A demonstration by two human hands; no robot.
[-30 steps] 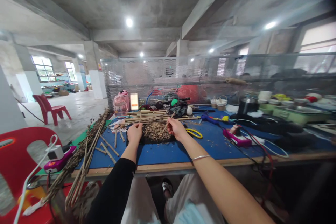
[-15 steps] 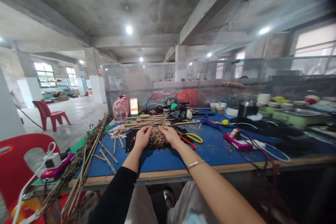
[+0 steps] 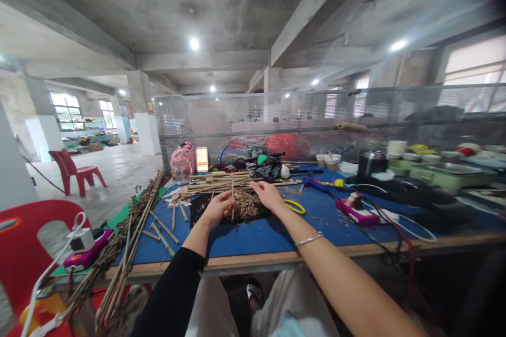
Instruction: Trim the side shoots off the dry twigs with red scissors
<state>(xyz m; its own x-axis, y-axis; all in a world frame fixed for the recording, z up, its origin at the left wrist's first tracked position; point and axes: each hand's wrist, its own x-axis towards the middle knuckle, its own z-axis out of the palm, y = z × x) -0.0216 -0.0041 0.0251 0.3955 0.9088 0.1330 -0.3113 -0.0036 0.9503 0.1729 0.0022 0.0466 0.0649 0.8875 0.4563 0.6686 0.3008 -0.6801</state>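
My left hand (image 3: 218, 209) is closed in a pinch around a thin dry stalk (image 3: 233, 197) that stands nearly upright. To its right lies a pile of brown dried plant bits (image 3: 245, 206) on a black cloth (image 3: 203, 216). My right hand (image 3: 269, 196) is beyond the pile's right side, fingertips together at the near edge of the long dry stalks (image 3: 221, 185). Whether anything sits between those fingertips I cannot make out. Beside the right wrist, the yellow handle of the scissors (image 3: 297, 207) shows; the forearm hides their other handle.
Short cut stalks (image 3: 161, 237) lie on the blue mat (image 3: 245, 247). A long bundle of dry stems (image 3: 130, 226) overhangs the table's left edge. A glue gun (image 3: 314, 184), a purple power strip (image 3: 358, 213) with cables and a dark flask (image 3: 372, 166) are right. A lit phone (image 3: 202, 159) stands behind.
My hands have moved apart. The left now holds a stalk upright at the pile's left side, while the right has shifted right and slightly away, uncovering more of the pile.
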